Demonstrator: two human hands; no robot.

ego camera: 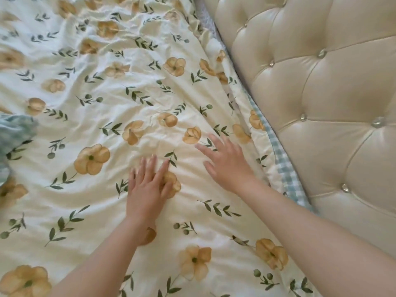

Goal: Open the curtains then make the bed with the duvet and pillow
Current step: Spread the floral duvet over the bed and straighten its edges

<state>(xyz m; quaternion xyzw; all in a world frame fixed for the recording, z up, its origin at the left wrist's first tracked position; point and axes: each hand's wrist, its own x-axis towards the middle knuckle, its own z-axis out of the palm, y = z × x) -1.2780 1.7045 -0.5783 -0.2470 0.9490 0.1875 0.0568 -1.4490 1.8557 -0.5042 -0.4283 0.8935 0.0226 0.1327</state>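
Here, the duvet (107,108) lies flat beneath both open hands.

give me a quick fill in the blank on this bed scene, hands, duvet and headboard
1. Both hands, left hand and right hand, lie flat with fingers spread on the ____ duvet.
2. The tufted headboard lies nearest the ____ hand.
3. Along the duvet's edge by the headboard shows a strip of blue-green ____ fabric.
4. Neither hand is ____ any fabric.

Missing words: floral; right; checked; gripping
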